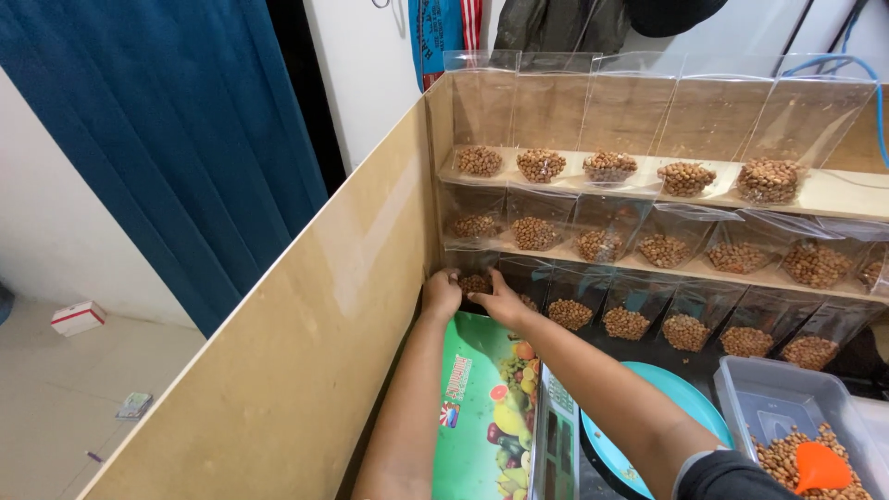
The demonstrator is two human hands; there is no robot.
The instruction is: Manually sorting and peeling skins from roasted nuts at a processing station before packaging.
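While both grip, nut pouch point(475, 283) between left hand point(442, 293), right hand point(501, 301).

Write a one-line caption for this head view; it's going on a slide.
Both hands, left hand and right hand, hold a clear bag of nuts at the bottom shelf's left end.

One head-worn camera looks down and forward from close above the person's outstretched arms, facing the wooden shelves point(648, 190) of nut-filled bags against the wall.
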